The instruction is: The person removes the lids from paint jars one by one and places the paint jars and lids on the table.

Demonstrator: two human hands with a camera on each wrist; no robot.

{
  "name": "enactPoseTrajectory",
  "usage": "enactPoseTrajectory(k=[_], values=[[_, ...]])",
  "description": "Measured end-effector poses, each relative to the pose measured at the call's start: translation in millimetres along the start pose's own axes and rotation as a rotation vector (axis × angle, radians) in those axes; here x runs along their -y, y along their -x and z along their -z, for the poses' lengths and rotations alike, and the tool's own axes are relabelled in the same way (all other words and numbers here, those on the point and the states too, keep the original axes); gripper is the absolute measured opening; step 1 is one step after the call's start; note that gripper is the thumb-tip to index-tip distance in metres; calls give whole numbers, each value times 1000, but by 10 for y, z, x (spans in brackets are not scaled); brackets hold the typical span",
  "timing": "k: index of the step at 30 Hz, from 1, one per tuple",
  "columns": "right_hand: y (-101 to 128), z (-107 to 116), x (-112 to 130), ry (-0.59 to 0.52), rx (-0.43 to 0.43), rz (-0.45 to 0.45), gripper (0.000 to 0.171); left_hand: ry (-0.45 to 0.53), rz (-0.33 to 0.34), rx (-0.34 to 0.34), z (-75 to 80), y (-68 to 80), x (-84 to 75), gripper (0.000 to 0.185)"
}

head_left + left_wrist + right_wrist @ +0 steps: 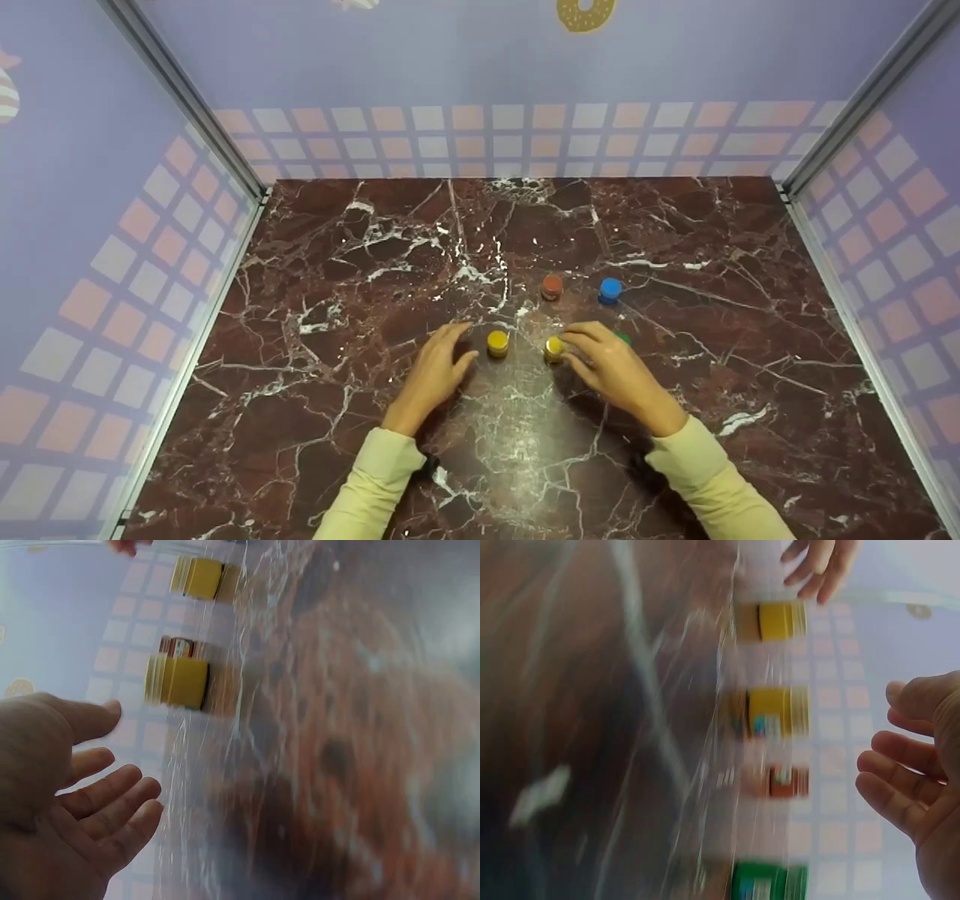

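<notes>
On the marble table (337, 247), five small paint pots stand near the centre. The red pot (552, 287) sits at 12 o'clock from the hands, and the blue pot (610, 290) stands just beside it toward 3 o'clock. A green pot (623, 338) is mostly hidden behind the right hand (611, 367), with only a sliver of its lid showing at the hand's 1 o'clock. Pastel walls with a tile print close the table on three sides, and a doughnut print (585, 13) marks the far wall at 12 o'clock.

Two yellow pots stand between the hands. The left yellow pot (498, 343) is free, at about 2 o'clock from the left hand (439, 367), near but apart from the fingers. The right yellow pot (554, 349) stands at 10 o'clock from the right hand, right at its fingertips; whether they touch it cannot be told.

Both yellow pots are short and round with bright yellow lids; in the right wrist view, which is blurred, the nearer one (776, 712) bears a small coloured label, and the farther one (774, 620) stands beyond it.

The left hand lies with fingers loosely spread, holding nothing, as the left wrist view (71, 802) shows. The right hand's fingers are relaxed and slightly bent, gripping nothing, in its wrist view (919, 772).
</notes>
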State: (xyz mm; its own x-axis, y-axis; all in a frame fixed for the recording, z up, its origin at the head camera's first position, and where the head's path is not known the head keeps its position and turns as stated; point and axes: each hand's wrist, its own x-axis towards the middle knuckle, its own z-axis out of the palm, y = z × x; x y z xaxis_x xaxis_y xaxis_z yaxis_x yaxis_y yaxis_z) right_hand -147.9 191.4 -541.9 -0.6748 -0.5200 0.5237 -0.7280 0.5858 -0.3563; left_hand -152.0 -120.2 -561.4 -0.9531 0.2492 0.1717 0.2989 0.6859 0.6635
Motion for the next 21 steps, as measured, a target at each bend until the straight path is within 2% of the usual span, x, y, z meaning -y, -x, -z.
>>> enactPoseTrajectory(k=[8, 15, 21], values=[[-301, -225, 145, -38, 25, 67, 36, 39, -9, 49, -122, -83, -85, 55], [-484, -378, 211, -41, 70, 59, 33, 62, -25, 70, -201, -142, -122, 56], [-566, -534, 255, -35, 116, 31, 31, 46, -13, 76, -234, -130, -82, 58]])
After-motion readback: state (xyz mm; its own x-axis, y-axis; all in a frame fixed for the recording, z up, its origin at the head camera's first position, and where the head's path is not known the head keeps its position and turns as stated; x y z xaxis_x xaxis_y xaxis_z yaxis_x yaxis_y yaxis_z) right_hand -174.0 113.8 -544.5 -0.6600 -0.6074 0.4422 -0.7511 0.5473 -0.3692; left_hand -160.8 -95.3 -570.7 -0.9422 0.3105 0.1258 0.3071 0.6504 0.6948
